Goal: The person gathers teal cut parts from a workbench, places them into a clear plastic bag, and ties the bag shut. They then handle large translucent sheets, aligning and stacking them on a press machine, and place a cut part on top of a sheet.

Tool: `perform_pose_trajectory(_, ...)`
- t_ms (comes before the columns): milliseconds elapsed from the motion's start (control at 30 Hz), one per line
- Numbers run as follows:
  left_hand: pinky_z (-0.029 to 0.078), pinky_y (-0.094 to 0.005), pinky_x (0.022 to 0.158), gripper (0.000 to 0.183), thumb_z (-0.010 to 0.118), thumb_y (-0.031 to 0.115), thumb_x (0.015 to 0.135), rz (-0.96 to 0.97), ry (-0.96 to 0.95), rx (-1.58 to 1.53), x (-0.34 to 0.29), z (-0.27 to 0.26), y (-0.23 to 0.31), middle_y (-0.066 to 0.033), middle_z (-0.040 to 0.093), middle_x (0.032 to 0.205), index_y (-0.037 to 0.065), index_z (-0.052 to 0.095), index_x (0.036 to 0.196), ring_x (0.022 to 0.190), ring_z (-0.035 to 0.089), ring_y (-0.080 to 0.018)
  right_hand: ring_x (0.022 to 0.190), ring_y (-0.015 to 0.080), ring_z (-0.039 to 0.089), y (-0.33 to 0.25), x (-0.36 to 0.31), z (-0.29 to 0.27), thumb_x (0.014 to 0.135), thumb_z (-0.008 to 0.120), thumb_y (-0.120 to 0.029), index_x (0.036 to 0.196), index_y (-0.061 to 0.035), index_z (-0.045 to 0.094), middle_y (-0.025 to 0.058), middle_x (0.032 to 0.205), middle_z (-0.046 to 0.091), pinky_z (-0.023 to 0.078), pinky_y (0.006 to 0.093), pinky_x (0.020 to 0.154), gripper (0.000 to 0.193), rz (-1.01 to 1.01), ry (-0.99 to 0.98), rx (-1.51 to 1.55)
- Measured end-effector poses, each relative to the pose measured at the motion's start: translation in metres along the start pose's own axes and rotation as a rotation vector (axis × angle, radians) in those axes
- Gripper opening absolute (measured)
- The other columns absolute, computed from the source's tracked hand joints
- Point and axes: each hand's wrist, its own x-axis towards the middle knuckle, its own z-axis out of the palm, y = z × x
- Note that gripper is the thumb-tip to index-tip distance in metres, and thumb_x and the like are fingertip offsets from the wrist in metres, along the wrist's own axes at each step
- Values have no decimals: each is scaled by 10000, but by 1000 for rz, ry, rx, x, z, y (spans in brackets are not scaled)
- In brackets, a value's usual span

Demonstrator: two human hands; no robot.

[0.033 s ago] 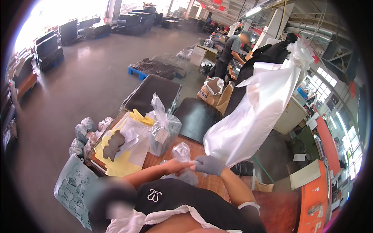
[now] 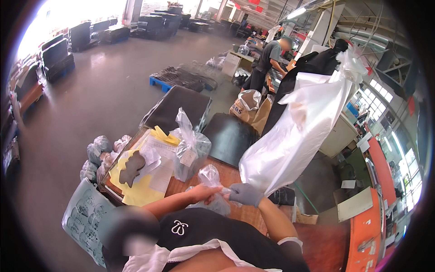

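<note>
My bare left hand (image 2: 203, 193) and my grey-gloved right hand (image 2: 245, 194) meet over the wooden table (image 2: 235, 174). Both pinch a small clear plastic bag (image 2: 211, 175); its top puffs up above the fingers and its filled lower part hangs below them. A large white translucent bag (image 2: 299, 127) rises to the upper right. Its narrow lower end comes down beside my right hand, and I cannot tell whether that hand touches it. A tied clear bag with grey contents (image 2: 191, 152) stands on the table just beyond my hands.
Yellow sheets and white papers (image 2: 145, 183) carry a dark flat cut piece (image 2: 131, 167) at the table's left. Black pads (image 2: 230, 135) lie behind the table. Filled bags (image 2: 97, 149) sit on the floor at left. A person (image 2: 271, 56) works far back by a blue pallet (image 2: 158, 84).
</note>
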Motion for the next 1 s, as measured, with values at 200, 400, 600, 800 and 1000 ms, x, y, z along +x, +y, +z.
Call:
perform_pose_trajectory(200, 443, -272, 751, 292, 579, 272, 847, 365, -106, -260, 4, -4, -17, -33, 589, 918, 40, 573, 1025, 845, 549, -121, 858, 306, 549, 20, -5, 58, 872, 494, -310, 991, -31, 548, 167, 958, 565, 419, 386, 795, 308, -382, 72, 79)
perform_pose_trajectory(400, 446, -268, 724, 229, 659, 38, 731, 433, -239, -385, 4, -11, -24, -14, 586, 873, 48, 566, 940, 800, 554, -121, 972, 281, 559, 35, 1, 58, 843, 532, -221, 1165, -54, 503, 160, 1065, 570, 431, 335, 836, 364, -277, 461, 281)
perform_pose_trajectory(600, 453, -353, 692, 257, 654, 31, 695, 857, 433, 318, 6, 13, -29, -88, 547, 922, 42, 533, 921, 835, 559, -262, 920, 180, 583, 46, 34, 78, 789, 583, -118, 1106, -47, 542, 105, 1022, 599, 449, 279, 803, 327, -344, 358, 488)
perform_pose_trajectory(800, 455, -427, 615, 330, 674, 200, 699, 715, 792, 472, 17, 12, -42, -139, 553, 821, 75, 488, 941, 749, 569, -361, 750, 135, 564, 44, 37, 80, 816, 561, -220, 919, -24, 586, 58, 807, 614, 446, 287, 696, 223, -274, 334, 370)
perform_pose_trajectory(1000, 471, -364, 620, 333, 689, 272, 741, 645, 644, 534, 45, 13, -61, -109, 608, 798, 71, 475, 899, 713, 623, -288, 729, 117, 538, 64, 42, 82, 864, 508, -228, 953, -27, 592, 28, 793, 601, 443, 274, 683, 236, -142, 237, 919)
